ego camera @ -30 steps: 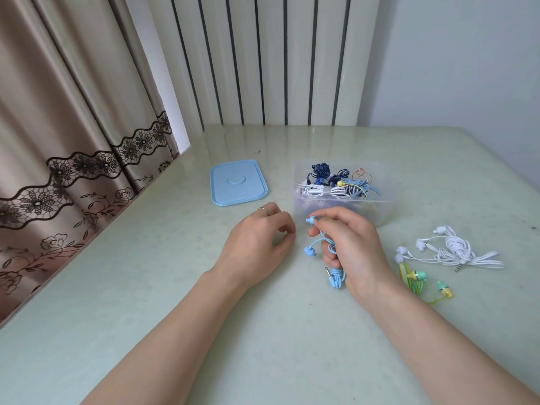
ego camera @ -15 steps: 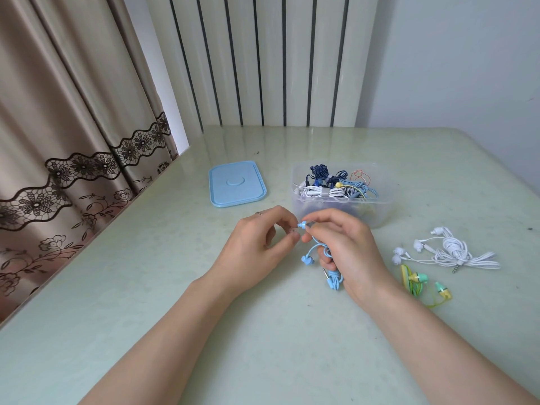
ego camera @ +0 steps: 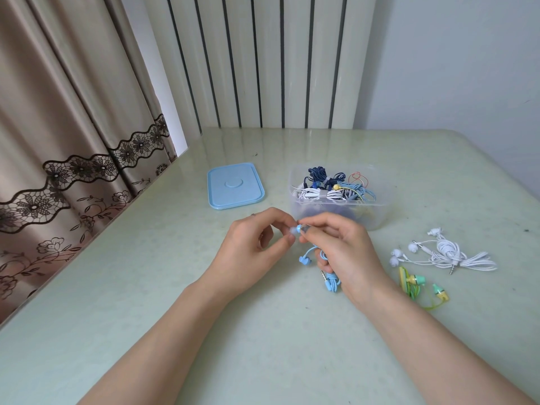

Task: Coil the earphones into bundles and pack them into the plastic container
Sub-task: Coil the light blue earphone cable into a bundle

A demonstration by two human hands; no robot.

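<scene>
**Two hands work a blue earphone set in front of the open box**

A person sits at a pale green tabletop (ego camera: 204,331), seen from above through a head camera. At the centre of the view, both hands meet. The right hand (ego camera: 342,258) is curled around a blue earphones (ego camera: 331,280) bundle; a wound loop of cord and the metal plug poke out below the palm at about 6 o'clock, and one earbud dangles free just left of it. Its thumb and forefinger also pinch the other blue earbud at the top. The left hand (ego camera: 254,249) reaches in from 9 o'clock, its fingertips pinching the tip of that same earbud, probably to steady or tuck the loose end so the coil stays together.

Just beyond the hands, at 12 o'clock, stands the clear box (ego camera: 380,211), open, already holding dark blue, white and light blue bundles. It sits near so that a finished coil can be dropped straight in. Its blue lid (ego camera: 235,185) lies flat at 11 o'clock, out of the way.

At 3 o'clock from the hands lie white earphones (ego camera: 444,252), loosely coiled, with buds and plugs splayed. Just nearer, touching nothing else, lies a green-and-yellow set (ego camera: 415,283), partly wound. Both appear to be waiting their turn.

A curtain (ego camera: 58,141) hangs at left.
</scene>
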